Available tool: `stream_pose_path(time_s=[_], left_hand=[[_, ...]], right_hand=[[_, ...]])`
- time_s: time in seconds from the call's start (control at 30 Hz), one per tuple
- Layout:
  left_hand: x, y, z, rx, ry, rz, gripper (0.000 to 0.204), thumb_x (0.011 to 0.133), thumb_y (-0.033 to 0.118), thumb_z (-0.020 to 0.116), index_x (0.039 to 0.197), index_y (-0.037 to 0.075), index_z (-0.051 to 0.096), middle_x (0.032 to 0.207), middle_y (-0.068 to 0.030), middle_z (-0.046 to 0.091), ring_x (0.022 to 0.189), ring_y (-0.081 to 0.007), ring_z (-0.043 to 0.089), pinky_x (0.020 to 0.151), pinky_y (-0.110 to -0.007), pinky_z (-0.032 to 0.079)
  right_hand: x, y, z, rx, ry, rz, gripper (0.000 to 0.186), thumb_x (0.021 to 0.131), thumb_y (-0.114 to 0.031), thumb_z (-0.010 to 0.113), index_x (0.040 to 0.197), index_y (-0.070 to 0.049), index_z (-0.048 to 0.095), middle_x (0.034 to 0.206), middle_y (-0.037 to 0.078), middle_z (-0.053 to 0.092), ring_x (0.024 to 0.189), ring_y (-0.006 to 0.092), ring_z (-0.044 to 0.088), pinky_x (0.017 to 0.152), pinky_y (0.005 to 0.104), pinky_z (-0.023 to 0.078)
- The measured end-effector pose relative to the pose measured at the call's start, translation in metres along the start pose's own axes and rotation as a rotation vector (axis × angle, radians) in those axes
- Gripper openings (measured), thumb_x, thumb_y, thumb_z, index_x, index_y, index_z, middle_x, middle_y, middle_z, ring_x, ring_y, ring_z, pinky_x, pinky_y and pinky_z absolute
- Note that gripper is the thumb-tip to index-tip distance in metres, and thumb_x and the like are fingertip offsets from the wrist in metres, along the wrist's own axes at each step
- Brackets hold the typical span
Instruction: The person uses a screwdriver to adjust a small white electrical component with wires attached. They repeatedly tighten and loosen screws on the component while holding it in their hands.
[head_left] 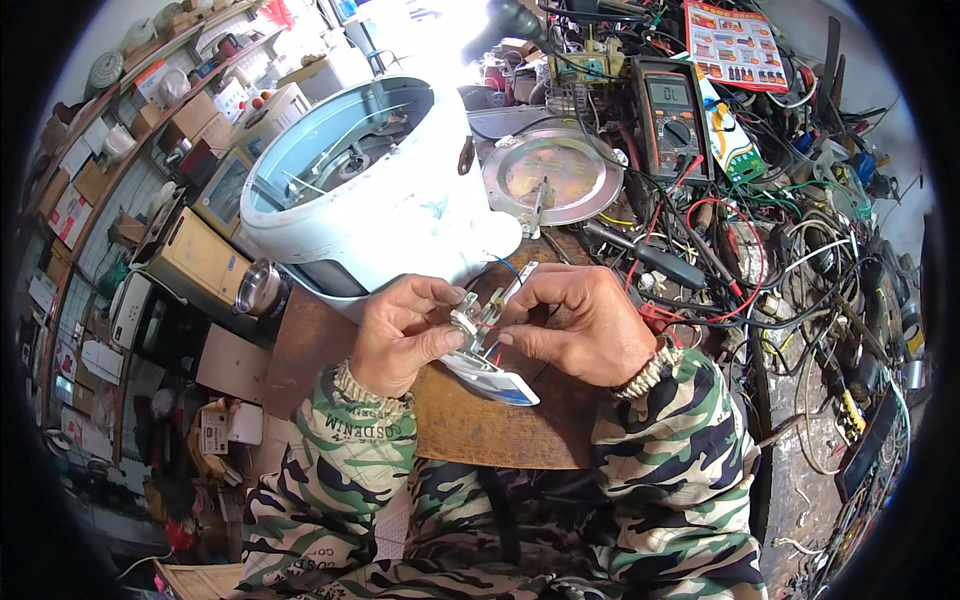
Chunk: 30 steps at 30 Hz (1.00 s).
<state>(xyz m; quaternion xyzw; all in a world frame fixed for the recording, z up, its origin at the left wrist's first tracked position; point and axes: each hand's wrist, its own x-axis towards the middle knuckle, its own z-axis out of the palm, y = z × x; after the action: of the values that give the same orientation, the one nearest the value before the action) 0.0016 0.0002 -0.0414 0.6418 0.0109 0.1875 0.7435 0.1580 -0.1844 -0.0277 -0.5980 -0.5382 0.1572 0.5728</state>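
My left hand pinches a small metal bracket assembly with wires between thumb and fingers. Just to its right, my right hand has thumb and forefinger closed at the assembly's other side; what lies in that pinch is too small to make out. Beneath the hands, a curved white panel with a blue-edged end hangs at the assembly. Blue and red wires run about it. Behind my left hand a white rice cooker body lies tilted, its open top showing a pale blue inner wall.
A round metal plate lies behind my right hand. Further right are a multimeter with red leads, a dark-handled tool and heaps of tangled cables. At left stand crowded shelves and a metal bowl. The wooden tabletop ends before my lap.
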Motion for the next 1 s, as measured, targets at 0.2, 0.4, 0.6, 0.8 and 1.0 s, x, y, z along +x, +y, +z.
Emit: stream_pose_path(time_s=[0.2,0.4,0.6,0.8,1.0], left_hand=[[-0.004,-0.002,-0.008,-0.062,-0.046,0.006,0.038,0.08,0.001,0.077,0.113,-0.004,0.058,0.108,-0.0156,0.067,0.097,-0.0204,0.067,0.088,-0.034,0.056],[-0.006,-0.003,-0.011,-0.001,-0.054,0.084,0.033,0.079,-0.001,0.076,0.107,-0.002,0.059,0.108,-0.0145,0.062,0.098,-0.0203,0.064,0.087,-0.034,0.055],[-0.004,-0.001,-0.014,0.009,-0.069,0.053,0.032,0.079,-0.005,0.07,0.108,-0.002,0.057,0.107,-0.014,0.061,0.1,-0.0196,0.062,0.088,-0.034,0.054],[-0.006,0.0,-0.018,-0.054,-0.117,-0.005,0.038,0.078,-0.007,0.068,0.114,-0.006,0.055,0.111,-0.0144,0.062,0.102,-0.0178,0.063,0.091,-0.033,0.053],[-0.005,0.002,-0.019,-0.049,-0.19,0.019,0.036,0.081,0.003,0.071,0.112,-0.008,0.058,0.112,-0.0186,0.065,0.106,-0.0201,0.063,0.097,-0.035,0.05]], right_hand=[[-0.002,-0.001,0.003,0.006,-0.068,-0.077,0.013,0.077,-0.007,0.078,0.084,0.0,0.07,0.072,0.013,0.064,0.069,0.0279,0.065,0.062,0.0368,0.048],[-0.005,-0.006,0.006,0.004,-0.095,-0.055,0.011,0.078,-0.008,0.075,0.086,-0.002,0.07,0.079,0.016,0.067,0.076,0.0351,0.067,0.065,0.041,0.05],[-0.006,-0.006,0.009,0.012,-0.037,-0.07,0.012,0.077,-0.008,0.074,0.087,-0.002,0.07,0.081,0.016,0.066,0.078,0.0379,0.066,0.067,0.0439,0.05],[-0.007,-0.008,0.011,-0.066,-0.039,-0.146,0.011,0.078,-0.004,0.076,0.085,0.001,0.069,0.077,0.013,0.064,0.073,0.0311,0.067,0.063,0.0373,0.05],[-0.009,-0.011,0.013,-0.035,-0.028,-0.123,0.014,0.074,-0.01,0.077,0.083,-0.003,0.07,0.078,0.015,0.064,0.075,0.0372,0.065,0.065,0.0446,0.049]])
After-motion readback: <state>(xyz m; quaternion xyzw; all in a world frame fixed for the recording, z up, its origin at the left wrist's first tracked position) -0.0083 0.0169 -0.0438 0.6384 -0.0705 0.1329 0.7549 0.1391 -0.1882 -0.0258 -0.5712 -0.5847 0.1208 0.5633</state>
